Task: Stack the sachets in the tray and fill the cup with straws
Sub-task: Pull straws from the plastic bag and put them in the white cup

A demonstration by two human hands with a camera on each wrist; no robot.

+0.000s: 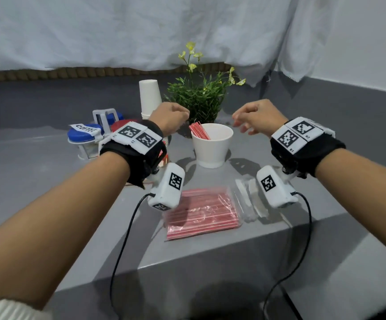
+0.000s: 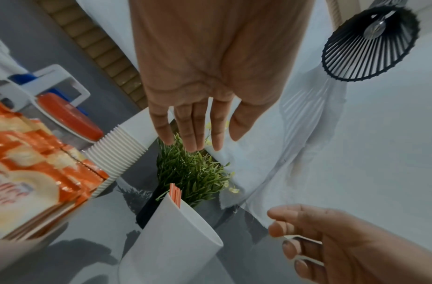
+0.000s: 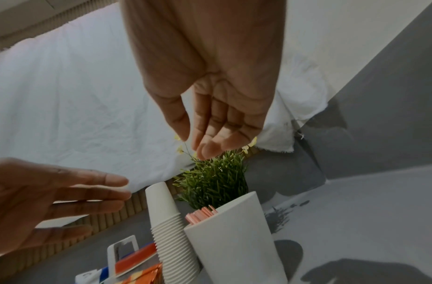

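Between the left hand [image 1: 170, 118] and right hand [image 1: 257, 117], both empty with fingers relaxed, the white cup [image 1: 212, 146] stands on the table [image 1: 210, 245] holding red straws [image 1: 199, 130]. Nearer the wrists lies a bag of straws [image 1: 202, 212]. Orange sachets [image 2: 32, 173] sit left of the left hand.

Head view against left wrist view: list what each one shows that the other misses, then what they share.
Only the head view shows the bag of red straws on the table, the clear wrappers beside it, and the blue-lidded jar labelled coffee.

Only the left wrist view shows the orange sachets stacked at its left edge and a black ribbed lampshade.

Both show the white cup holding a few straws, the stack of paper cups, the plant, and the empty left hand and right hand.
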